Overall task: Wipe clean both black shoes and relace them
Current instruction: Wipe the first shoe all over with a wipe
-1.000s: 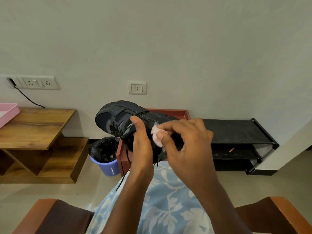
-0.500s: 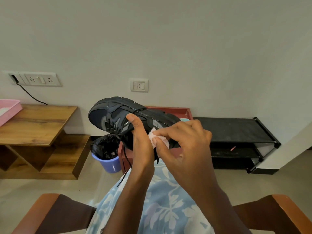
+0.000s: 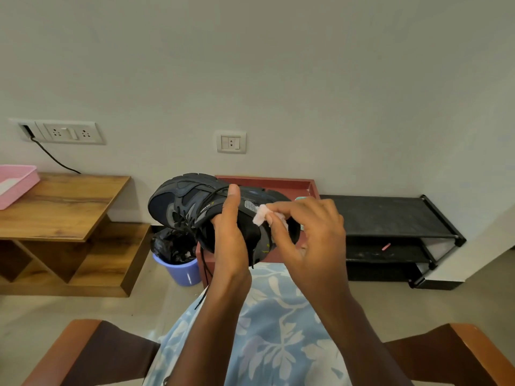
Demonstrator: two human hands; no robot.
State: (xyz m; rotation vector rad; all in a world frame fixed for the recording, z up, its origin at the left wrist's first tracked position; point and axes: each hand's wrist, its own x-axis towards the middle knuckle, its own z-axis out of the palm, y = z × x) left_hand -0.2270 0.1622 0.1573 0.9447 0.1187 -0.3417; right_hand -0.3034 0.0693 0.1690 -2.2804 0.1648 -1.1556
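shoe: black shoe [image 3: 184,201] up mid-frame, toe at 10 o'clock, left hand [image 3: 231,235] clamped round it
wipe: white wipe [image 3: 262,215] pinched in right hand [image 3: 315,235], on the shoe's side
change: wipe's slid back toward 9 o'clock, so probably still mid-scrub

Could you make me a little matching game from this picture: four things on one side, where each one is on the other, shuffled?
Things:
1. shoe
2. wipe
3. pink tray
4. bin

Places:
A. on the floor
B. gripped by the left hand
C. on the wooden table
D. pinched by the right hand

Pairs: 1-B, 2-D, 3-C, 4-A.
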